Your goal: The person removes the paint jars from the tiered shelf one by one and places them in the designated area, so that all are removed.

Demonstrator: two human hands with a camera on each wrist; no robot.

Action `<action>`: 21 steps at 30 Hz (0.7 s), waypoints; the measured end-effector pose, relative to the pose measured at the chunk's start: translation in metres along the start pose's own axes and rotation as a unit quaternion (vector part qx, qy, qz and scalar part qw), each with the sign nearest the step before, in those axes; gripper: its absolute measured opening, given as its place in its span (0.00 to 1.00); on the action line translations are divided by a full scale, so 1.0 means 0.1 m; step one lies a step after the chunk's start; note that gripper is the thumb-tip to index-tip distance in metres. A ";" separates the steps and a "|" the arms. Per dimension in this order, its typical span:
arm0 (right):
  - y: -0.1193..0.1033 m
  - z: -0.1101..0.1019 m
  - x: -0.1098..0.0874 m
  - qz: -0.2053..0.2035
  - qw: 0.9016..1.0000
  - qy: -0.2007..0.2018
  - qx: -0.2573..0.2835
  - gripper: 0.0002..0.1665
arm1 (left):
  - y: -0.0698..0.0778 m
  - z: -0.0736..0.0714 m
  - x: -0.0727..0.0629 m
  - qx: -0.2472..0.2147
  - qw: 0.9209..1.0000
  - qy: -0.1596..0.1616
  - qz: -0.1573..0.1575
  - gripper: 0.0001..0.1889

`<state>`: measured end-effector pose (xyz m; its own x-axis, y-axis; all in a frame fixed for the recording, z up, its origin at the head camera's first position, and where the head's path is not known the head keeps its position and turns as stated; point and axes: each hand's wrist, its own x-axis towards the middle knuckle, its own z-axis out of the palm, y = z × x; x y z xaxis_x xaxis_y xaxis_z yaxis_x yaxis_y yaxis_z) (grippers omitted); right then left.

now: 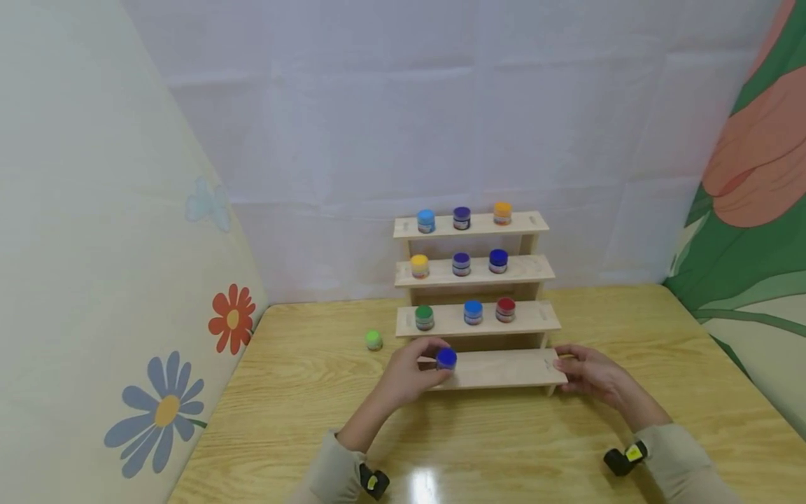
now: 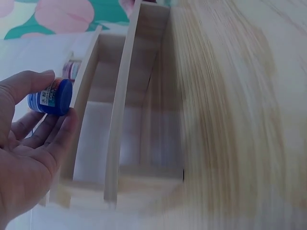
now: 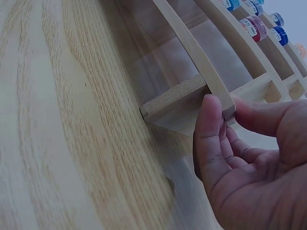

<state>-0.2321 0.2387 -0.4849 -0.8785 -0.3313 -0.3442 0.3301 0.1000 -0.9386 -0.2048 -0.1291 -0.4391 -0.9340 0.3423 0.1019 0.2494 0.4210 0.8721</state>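
Between its thumb and fingers, my left hand (image 1: 406, 374) pinches a small paint jar with a blue lid (image 1: 446, 359), at the left end of the bottom step (image 1: 500, 369) of a pale wooden tiered rack. The left wrist view shows the same jar (image 2: 52, 97) tilted sideways, its printed label towards the thumb. My right hand (image 1: 597, 376) grips the right end of that bottom step. Seen from the right wrist, thumb and fingers (image 3: 209, 124) close on the corner of the board.
On the upper steps stand several paint jars, three to a step, among them a green jar (image 1: 425, 318), a red jar (image 1: 506, 310) and an orange jar (image 1: 502, 213). A light green jar (image 1: 374, 340) sits on the wooden table (image 1: 302, 392), left of the rack. White cloth (image 1: 327, 175) hangs behind.
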 end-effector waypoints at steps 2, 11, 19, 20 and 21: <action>0.00 0.00 0.00 0.000 1.000 0.000 0.000 0.37 | -0.02 -0.06 -0.04 -0.001 1.000 0.002 -0.002 0.18; 0.01 -0.01 0.00 -0.004 1.000 -0.003 0.004 0.37 | -0.15 -0.34 -0.21 -0.010 1.000 0.027 0.002 0.20; 0.02 -0.01 0.01 -0.004 1.000 -0.004 0.006 0.37 | -0.31 -0.55 -0.29 -0.014 0.999 0.048 -0.021 0.23; 0.02 -0.02 0.01 -0.004 1.000 -0.004 0.006 0.37 | -0.33 -0.58 -0.30 -0.013 0.998 0.052 -0.023 0.22; 0.03 -0.02 0.01 -0.005 1.000 -0.004 0.006 0.37 | -0.35 -0.60 -0.30 -0.012 0.998 0.057 -0.026 0.22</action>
<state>-0.2330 0.2399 -0.4878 -0.8784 -0.3405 -0.3354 0.3264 0.0854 -0.9414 -0.2004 -0.2045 -0.4444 -0.9688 0.2228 0.1088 0.1952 0.4145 0.8889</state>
